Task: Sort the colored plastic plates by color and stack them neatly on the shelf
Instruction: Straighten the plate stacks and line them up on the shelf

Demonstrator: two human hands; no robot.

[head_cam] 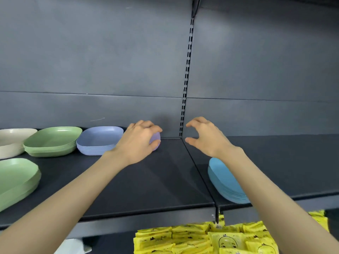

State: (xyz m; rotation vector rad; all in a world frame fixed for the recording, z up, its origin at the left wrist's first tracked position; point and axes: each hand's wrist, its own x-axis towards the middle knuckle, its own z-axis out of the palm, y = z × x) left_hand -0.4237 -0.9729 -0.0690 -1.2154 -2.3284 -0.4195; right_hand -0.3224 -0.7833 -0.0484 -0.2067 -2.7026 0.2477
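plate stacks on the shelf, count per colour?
cream stack: 1
green stacks, back and front: 2
periwinkle stack: 1
lilac stack, mostly hidden under the left hand: 1
blue stack: 1
Total: 6

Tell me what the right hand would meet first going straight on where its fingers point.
Probably the slotted upright at the back wall: the right hand points its fingers back and slightly left toward it. The purple plate gripped by the left hand lies left of that line. Depth is unclear.
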